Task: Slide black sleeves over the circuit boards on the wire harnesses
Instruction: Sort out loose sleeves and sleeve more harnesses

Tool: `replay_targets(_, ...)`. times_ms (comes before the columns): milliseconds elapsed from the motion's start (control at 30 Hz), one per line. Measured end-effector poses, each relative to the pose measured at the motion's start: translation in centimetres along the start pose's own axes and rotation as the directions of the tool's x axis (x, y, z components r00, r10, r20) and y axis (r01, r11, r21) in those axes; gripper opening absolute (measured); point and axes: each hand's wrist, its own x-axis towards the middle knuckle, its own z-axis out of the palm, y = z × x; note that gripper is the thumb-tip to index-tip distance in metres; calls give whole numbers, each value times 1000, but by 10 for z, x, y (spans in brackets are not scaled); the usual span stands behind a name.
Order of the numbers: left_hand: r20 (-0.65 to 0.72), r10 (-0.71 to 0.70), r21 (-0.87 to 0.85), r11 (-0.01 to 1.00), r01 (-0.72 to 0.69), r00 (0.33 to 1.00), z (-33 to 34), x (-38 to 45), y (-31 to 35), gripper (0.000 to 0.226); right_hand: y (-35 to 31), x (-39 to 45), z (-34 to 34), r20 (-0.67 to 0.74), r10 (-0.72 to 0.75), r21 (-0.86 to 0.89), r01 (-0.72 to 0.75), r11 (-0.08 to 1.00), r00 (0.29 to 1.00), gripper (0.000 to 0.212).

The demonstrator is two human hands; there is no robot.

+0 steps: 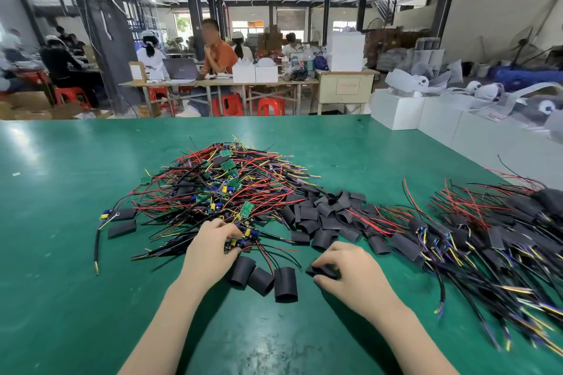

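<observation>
Both forearms reach up from the near edge across the green table point(61, 222); the left hand point(210, 248) lies palm down at the near edge of the big tangle of wire harnesses point(219, 189), fingers curled round a circuit board point(243, 237) with blue and yellow parts; the right hand point(350, 268) arches over a flat black sleeve point(320, 271), pinching it between thumb and bent fingers. Three more sleeves point(262, 278) lie between the hands; a heap of sleeves point(326, 216) sits beyond, with finished harnesses point(487, 237) at right.
</observation>
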Motion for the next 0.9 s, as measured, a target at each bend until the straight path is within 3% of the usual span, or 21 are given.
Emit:
replay_targets(167,-14,98,33,995,-98,995,-2,-1,1,19,3,-1,1,-47,73,53,-71,996,996,33)
replay_targets(300,-170,140,-129,978,-162,976,-9,-1,6,16,5,-1,-1,-21,94,63,-93,994,995,29)
replay_targets(433,-306,58,-320,934,-160,950,-15,0,16,22,6,-1,-1,-47,106,75,-102,992,993,20)
replay_targets(633,-283,-83,-531,843,-84,956,-17,-2,28,17,7,-1,-3,-42,145,71,-141,987,989,12)
replay_targets(767,-348,-108,-548,830,-109,931,-22,-3,30,13,9,-2,-2,-81,194,-127,-204,971,978,20)
replay_targets(900,-378,-103,-510,852,-114,920,-21,-2,29,13,-5,-2,1,-128,132,50,-127,991,983,31)
